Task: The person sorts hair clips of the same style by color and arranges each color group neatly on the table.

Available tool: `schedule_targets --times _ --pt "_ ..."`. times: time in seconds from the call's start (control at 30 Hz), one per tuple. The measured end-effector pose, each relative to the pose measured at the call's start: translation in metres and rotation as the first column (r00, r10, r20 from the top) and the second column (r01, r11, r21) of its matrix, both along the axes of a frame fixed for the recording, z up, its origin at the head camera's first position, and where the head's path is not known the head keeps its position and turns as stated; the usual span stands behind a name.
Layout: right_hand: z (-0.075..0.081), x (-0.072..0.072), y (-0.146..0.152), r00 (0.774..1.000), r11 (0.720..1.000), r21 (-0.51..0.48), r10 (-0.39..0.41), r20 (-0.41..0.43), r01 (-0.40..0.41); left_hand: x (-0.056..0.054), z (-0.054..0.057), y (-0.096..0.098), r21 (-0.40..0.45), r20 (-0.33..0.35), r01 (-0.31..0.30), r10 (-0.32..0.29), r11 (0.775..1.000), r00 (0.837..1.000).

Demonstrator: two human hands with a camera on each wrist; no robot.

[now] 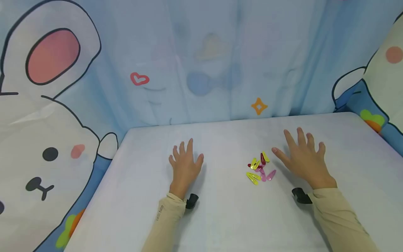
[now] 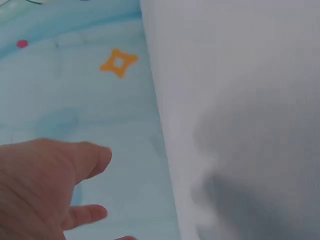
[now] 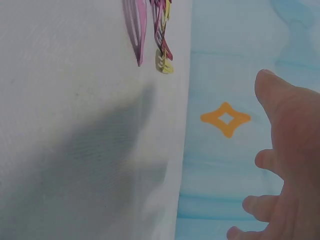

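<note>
A small heap of snap hair clips (image 1: pixel 260 167) in yellow, dark red and pink lies on the white table, right of its middle. Some clips overlap, so those beneath are partly hidden. My right hand (image 1: pixel 303 158) hovers to the right of the heap, fingers spread, touching nothing. To the left of the heap, well apart from it, my left hand (image 1: pixel 185 168) is held above the table with fingers spread and nothing in it. The right wrist view shows pink, red and yellow clips (image 3: pixel 142 32) near the top, away from the thumb.
The white tabletop (image 1: pixel 220 217) spreads under both arms. Behind it hangs a light blue curtain (image 1: pixel 214 70) with printed shapes and cartoon animals. A black wrist camera (image 1: pixel 192 201) is strapped at the left sleeve, another black camera (image 1: pixel 301 196) at the right.
</note>
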State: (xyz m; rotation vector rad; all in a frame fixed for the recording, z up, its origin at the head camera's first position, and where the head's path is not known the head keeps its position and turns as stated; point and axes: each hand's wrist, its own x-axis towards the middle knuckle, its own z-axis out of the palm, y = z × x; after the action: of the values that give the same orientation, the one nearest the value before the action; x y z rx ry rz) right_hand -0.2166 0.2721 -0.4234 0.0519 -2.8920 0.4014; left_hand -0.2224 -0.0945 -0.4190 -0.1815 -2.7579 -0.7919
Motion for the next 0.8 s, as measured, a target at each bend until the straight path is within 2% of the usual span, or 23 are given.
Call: schedule_targets --times 0.1,0.2,0.3,0.37,0.47,0.53,0.67,0.8 --pt "0.002 -0.001 0.001 1.0 1.0 -0.015 -0.001 0.01 0.001 0.006 0.001 0.021 0.107 0.018 -0.003 0.001 0.994 1.0" --pt "0.004 0.0 0.003 1.0 1.0 -0.025 0.006 0.018 -0.005 0.014 0.002 0.042 0.203 0.066 0.013 -0.027 0.979 0.997" --pt "0.006 0.0 0.004 1.0 0.999 -0.033 0.009 0.021 -0.008 0.023 0.002 0.063 0.257 0.122 0.045 -0.079 0.965 0.989" --pt "0.006 0.0 0.004 1.0 0.999 -0.035 0.006 0.024 -0.005 0.028 0.001 0.076 0.262 0.173 0.063 -0.111 0.963 0.979" --pt "0.007 -0.001 0.003 0.999 0.999 -0.035 0.0 0.037 0.001 0.035 -0.002 0.095 0.234 0.242 0.086 -0.144 0.968 0.96" --pt "0.007 -0.001 0.003 0.999 0.999 -0.035 0.0 0.044 0.002 0.038 -0.005 0.106 0.19 0.264 0.095 -0.144 0.977 0.954" --pt "0.007 -0.001 0.0 0.998 0.999 -0.044 0.009 0.067 -0.006 0.042 -0.011 0.126 0.033 0.257 0.09 -0.096 0.995 0.962" --pt "0.007 0.001 -0.002 0.996 0.999 -0.045 0.015 0.085 -0.012 0.044 -0.013 0.136 -0.097 0.228 0.072 -0.048 0.993 0.972"
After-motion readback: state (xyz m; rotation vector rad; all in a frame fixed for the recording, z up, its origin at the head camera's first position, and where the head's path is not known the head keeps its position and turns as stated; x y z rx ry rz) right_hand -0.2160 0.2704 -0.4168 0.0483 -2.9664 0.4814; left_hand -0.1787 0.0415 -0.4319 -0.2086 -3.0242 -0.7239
